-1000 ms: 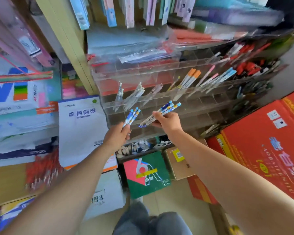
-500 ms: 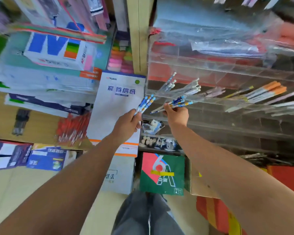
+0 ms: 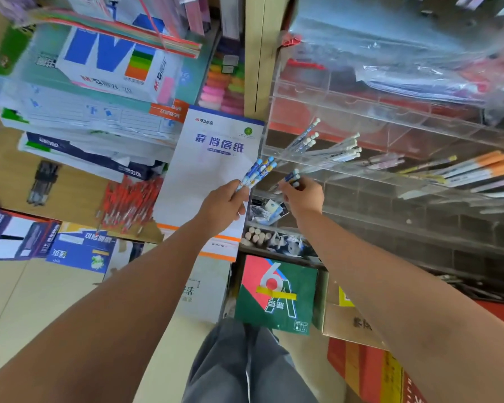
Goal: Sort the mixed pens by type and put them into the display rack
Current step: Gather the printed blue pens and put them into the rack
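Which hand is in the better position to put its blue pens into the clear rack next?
Right. The right hand holds its blue pens at the front edge of the clear display rack; the left hand grips its bundle beside the rack, before the letter-paper pad.

Crowded stationery shop corner.
Pale floor (image 3: 26, 301), wooden shelf post (image 3: 259, 53), stacked paper reams (image 3: 70, 112), a red carton (image 3: 349, 370).

- I see the left hand (image 3: 224, 203) and right hand (image 3: 304, 196) bare, forearms bare too.
- Below the hands I see grey trousers (image 3: 245, 370), loose, with a lengthwise crease.
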`<move>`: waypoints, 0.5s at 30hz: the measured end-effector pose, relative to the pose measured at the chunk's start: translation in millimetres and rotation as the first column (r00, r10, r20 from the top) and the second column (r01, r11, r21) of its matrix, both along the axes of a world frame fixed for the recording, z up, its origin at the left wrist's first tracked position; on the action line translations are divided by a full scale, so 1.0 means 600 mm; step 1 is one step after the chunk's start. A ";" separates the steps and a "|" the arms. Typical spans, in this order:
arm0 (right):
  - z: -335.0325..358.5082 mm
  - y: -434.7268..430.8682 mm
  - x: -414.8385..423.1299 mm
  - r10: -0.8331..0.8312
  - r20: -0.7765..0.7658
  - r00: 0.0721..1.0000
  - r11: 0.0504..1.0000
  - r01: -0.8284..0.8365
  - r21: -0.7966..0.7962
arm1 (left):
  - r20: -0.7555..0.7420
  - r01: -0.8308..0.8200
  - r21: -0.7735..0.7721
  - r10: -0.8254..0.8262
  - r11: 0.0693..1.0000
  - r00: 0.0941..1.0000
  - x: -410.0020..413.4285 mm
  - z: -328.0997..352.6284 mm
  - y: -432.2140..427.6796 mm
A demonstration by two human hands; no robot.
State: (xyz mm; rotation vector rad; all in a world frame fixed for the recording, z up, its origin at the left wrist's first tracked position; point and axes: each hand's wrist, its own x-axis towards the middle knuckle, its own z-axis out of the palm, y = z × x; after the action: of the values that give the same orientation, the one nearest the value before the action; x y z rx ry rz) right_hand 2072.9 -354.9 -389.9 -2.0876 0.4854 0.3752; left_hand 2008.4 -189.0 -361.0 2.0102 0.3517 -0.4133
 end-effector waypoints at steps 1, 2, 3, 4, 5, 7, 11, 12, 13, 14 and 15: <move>0.003 -0.003 -0.001 -0.002 0.009 1.000 1.000 0.002 0.014 | 0.002 0.012 0.004 -0.012 1.000 1.000 0.000 0.002 -0.002; 0.006 -0.006 -0.003 -0.022 0.013 1.000 0.999 0.021 0.036 | 0.002 0.022 0.008 -0.022 1.000 1.000 -0.001 0.005 -0.004; 0.009 -0.010 -0.007 -0.056 0.023 0.998 0.997 0.055 0.047 | 0.001 0.027 0.004 -0.027 1.000 1.000 -0.001 0.008 -0.008; 0.017 -0.013 -0.013 -0.094 0.042 0.995 0.995 0.092 0.046 | -0.002 0.030 -0.011 -0.030 1.000 1.000 -0.002 0.010 -0.012; 0.024 -0.017 -0.020 -0.131 0.062 0.989 0.991 0.129 0.036 | -0.006 0.031 -0.028 -0.031 0.999 0.999 -0.001 0.012 -0.016; 0.041 -0.023 -0.037 -0.174 0.052 0.983 0.978 0.166 0.129 | -0.010 0.047 -0.039 -0.047 0.998 0.999 0.002 0.016 -0.026; 0.075 -0.033 -0.056 0.044 -0.118 0.992 0.847 0.025 0.531 | -0.070 0.163 -0.117 -0.172 0.980 0.983 0.007 0.031 -0.052; 0.078 -0.034 -0.057 0.081 -0.131 0.988 0.818 0.010 0.575 | -0.104 0.203 -0.159 -0.221 0.966 0.970 0.007 0.036 -0.060; 0.080 -0.034 -0.056 0.086 -0.135 0.987 0.795 0.013 0.606 | -0.132 0.239 -0.193 -0.266 0.952 0.955 0.006 0.041 -0.067; 0.083 -0.034 -0.055 0.080 -0.141 0.987 0.778 0.027 0.628 | -0.149 0.269 -0.210 -0.303 0.940 0.941 0.005 0.045 -0.072; 0.082 -0.035 -0.052 0.072 -0.144 0.987 0.769 0.037 0.638 | -0.156 0.286 -0.210 -0.321 0.935 0.934 0.006 0.047 -0.074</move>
State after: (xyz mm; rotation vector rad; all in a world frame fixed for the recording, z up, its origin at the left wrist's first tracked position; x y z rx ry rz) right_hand 2041.4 -375.7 -340.5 -1.3957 0.3611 0.6287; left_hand 2011.8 -233.6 -332.7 1.8506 0.1080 -0.8065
